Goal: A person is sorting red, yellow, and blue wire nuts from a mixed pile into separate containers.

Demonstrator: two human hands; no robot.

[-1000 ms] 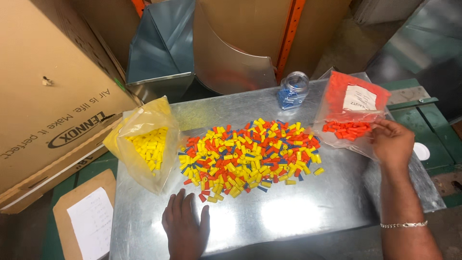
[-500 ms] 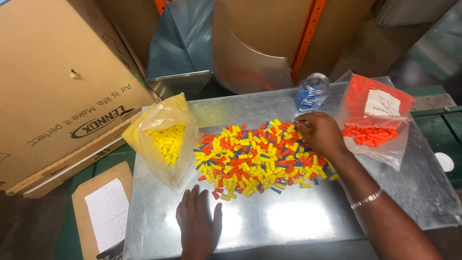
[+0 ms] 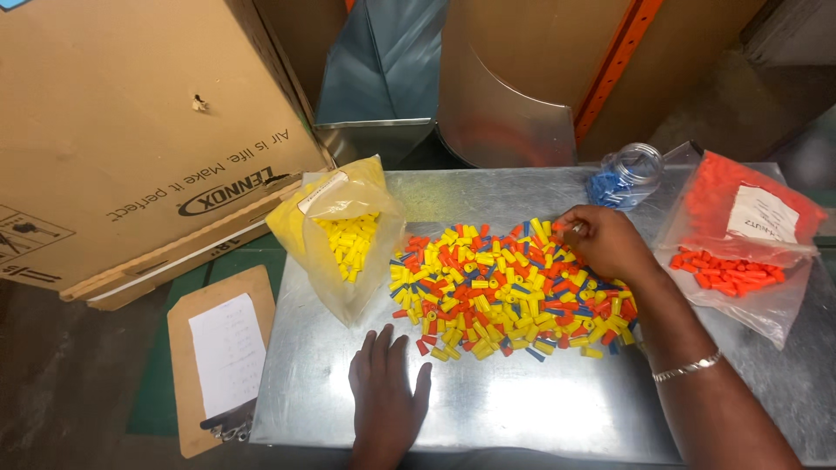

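Note:
A heap of small yellow, orange and blue plastic caps (image 3: 505, 292) lies in the middle of a shiny metal sheet (image 3: 540, 409). My right hand (image 3: 605, 244) rests on the far right part of the heap, fingertips pinched among the caps at its upper edge. My left hand (image 3: 387, 392) lies flat on the metal just in front of the heap, fingers spread, holding nothing. A clear bag of yellow caps (image 3: 344, 235) stands left of the heap. A clear bag of orange caps (image 3: 740, 244) lies to the right. A clear jar of blue caps (image 3: 625, 178) lies behind the heap.
A large cardboard box (image 3: 131, 130) leans at the left. A brown clipboard with white paper (image 3: 218, 357) lies on the green surface beside the sheet. Curved sheet-metal duct pieces (image 3: 496, 78) and an orange post (image 3: 614, 65) stand behind.
My right hand left the orange bag at the right and came onto the heap, now at its upper right. The left hand stayed flat on the metal.

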